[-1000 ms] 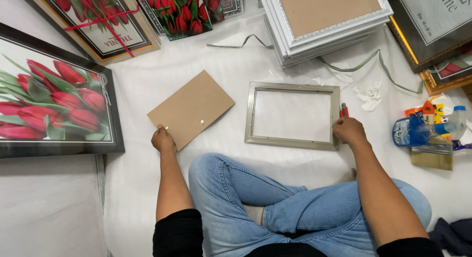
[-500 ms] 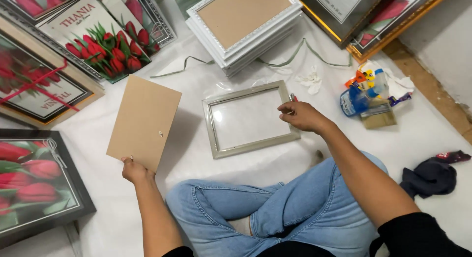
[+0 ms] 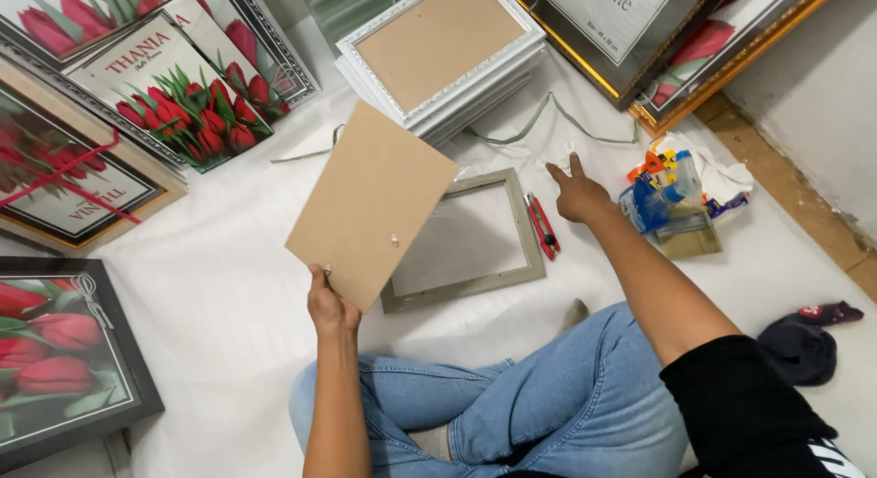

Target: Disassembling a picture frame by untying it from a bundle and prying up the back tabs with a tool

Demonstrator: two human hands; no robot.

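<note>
From the head camera: the left hand (image 3: 331, 306) pinches the brown backing board (image 3: 373, 202) by its lower corner, lifted and tilted over the empty grey picture frame (image 3: 463, 242) on the white floor sheet (image 3: 228, 295). The right hand (image 3: 577, 193) hovers loosely spread, forefinger out, just beside the red utility knife (image 3: 544, 227), holding nothing.
</note>
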